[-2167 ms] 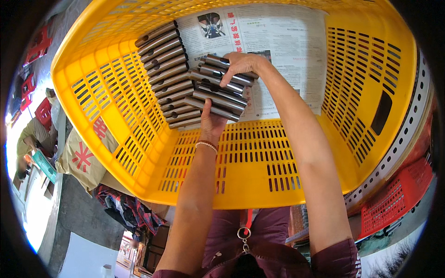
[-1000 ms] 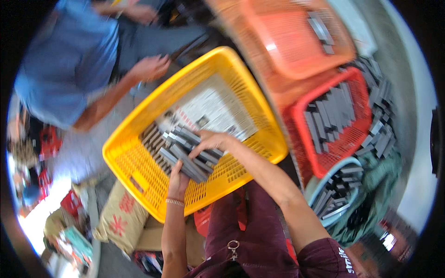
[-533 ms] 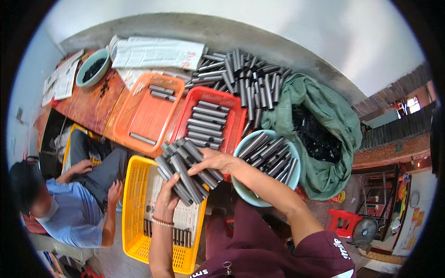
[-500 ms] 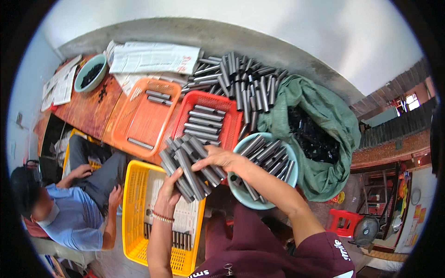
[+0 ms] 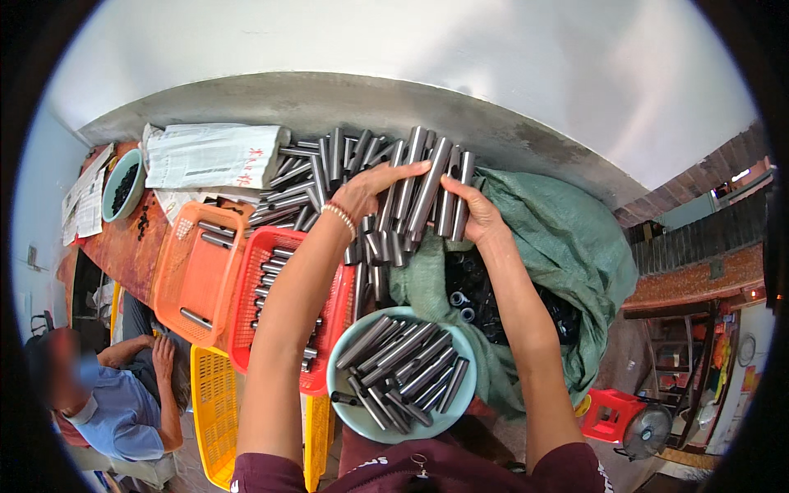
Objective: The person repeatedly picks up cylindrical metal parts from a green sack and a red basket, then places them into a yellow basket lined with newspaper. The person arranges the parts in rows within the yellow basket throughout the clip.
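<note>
Both of my hands hold one bundle of grey metal tubes (image 5: 427,185) between them, raised above a loose heap of the same tubes (image 5: 316,168). My left hand (image 5: 366,191) grips the bundle's left side and wears a bead bracelet at the wrist. My right hand (image 5: 477,212) presses against the right side. Below my arms sits a pale green bowl (image 5: 345,407) filled with several more tubes.
A red crate (image 5: 246,304) and an orange crate (image 5: 177,271) hold a few tubes; a yellow crate (image 5: 212,394) lies lower left. A green sack (image 5: 567,246) holds dark small parts. Folded newspaper (image 5: 209,154) lies at the back. A person in a blue shirt (image 5: 115,411) sits at the left.
My view swung from the yellow crate up to the table. My hands carried the tube bundle up and away, from over the crates to above the heap by the green sack.
</note>
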